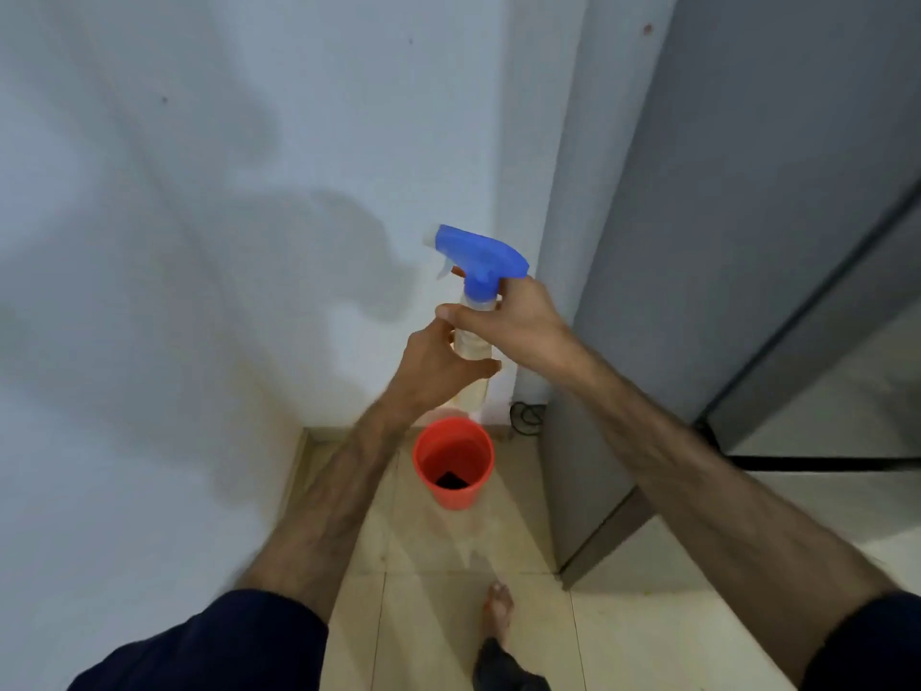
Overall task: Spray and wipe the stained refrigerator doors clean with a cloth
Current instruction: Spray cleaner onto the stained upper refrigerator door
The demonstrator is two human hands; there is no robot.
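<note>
Below the hands, 1 red bucket point(453, 463) stands on the tiled floor point(438, 591); a black cable point(527, 416) lies just right of it, by the white wall point(199, 241).

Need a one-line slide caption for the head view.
Both hands hold a spray bottle with a blue trigger head above a red bucket, beside the grey refrigerator.

we stand in a narrow strip of tiled floor point(448, 566) between the white wall point(199, 241) on our left and the grey refrigerator point(722, 216) on our right. both bound our reach sideways. a red bucket point(453, 463) stands on the floor ahead, near the corner, below the spray bottle point(473, 311). a dark cable point(526, 416) lies at the refrigerator's foot. a bare foot point(498, 610) rests on open tiles behind the bucket.
</note>
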